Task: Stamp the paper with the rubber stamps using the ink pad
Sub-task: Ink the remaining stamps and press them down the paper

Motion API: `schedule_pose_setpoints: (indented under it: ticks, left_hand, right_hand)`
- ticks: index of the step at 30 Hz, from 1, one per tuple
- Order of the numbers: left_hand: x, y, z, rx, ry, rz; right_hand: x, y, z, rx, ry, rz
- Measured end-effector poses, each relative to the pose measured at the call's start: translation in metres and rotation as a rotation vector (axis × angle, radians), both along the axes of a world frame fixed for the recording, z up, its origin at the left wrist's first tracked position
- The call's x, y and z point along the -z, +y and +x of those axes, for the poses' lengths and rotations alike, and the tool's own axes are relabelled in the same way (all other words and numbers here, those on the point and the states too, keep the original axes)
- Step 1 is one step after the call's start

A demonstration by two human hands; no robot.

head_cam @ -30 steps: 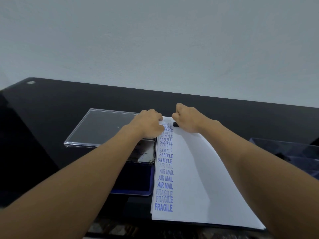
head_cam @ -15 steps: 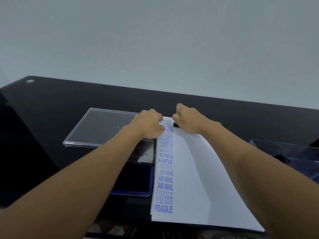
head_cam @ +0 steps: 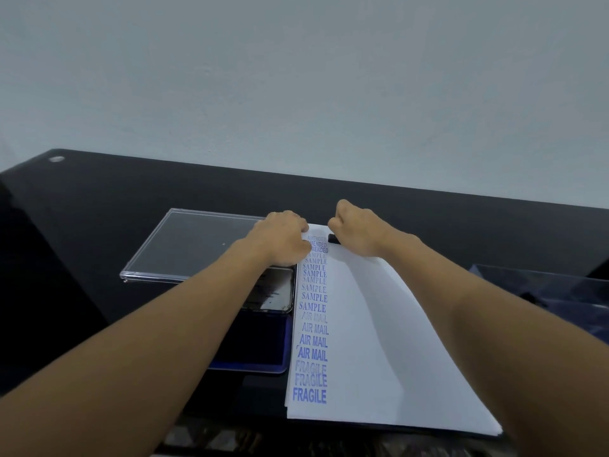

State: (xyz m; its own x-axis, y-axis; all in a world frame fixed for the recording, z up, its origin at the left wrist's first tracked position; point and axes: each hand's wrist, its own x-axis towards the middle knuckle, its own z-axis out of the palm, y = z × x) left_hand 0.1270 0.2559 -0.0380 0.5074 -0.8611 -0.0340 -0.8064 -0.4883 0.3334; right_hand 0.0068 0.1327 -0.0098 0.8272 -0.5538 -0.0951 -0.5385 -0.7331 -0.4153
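Observation:
A white paper (head_cam: 369, 341) lies on the black table, with a column of blue prints down its left edge: FRAGILE, AIR MAIL, SAMPLE, AMENDED. My right hand (head_cam: 357, 230) grips a black rubber stamp (head_cam: 333, 239) at the paper's far end, just right of the AMENDED prints. Only a small dark corner of the stamp shows under the fist. My left hand (head_cam: 280, 237) rests with curled fingers on the paper's far left corner. The open blue ink pad (head_cam: 263, 347) lies left of the paper, partly under my left forearm.
The ink pad's clear lid (head_cam: 194, 245) lies flat beyond the pad. A dark glossy card or phone (head_cam: 275, 295) sits between lid and pad. A transparent box (head_cam: 543, 291) stands at the right. The table (head_cam: 99, 209) ends at a pale wall behind.
Almost nothing differs. Both hands stay at the paper's far end, and the right fist has shifted very slightly over the stamp.

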Motion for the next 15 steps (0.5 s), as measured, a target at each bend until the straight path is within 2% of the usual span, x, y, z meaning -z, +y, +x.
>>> schedule_pose_setpoints:
  ticks: [2,4,7,11,15]
  left_hand:
    - [-0.003,0.001,-0.001,0.003,0.001,0.008]
    - [-0.006,0.002,-0.003,-0.002,0.015,-0.003]
    - [-0.013,0.006,-0.006,-0.027,0.037,-0.103]
    - [-0.03,0.014,-0.012,-0.077,0.063,-0.252]
    - [-0.044,0.036,-0.011,-0.09,0.029,-0.265]
  right_hand:
    - [-0.011,-0.001,0.001,0.026,-0.046,0.048]
    - [-0.023,-0.004,0.0,0.081,-0.194,0.082]
    - [-0.04,-0.013,-0.005,0.172,-0.348,0.127]
    - [-0.051,-0.018,-0.019,0.155,-0.307,0.081]
    - [-0.054,-0.014,-0.033,0.129,-0.252,0.039]
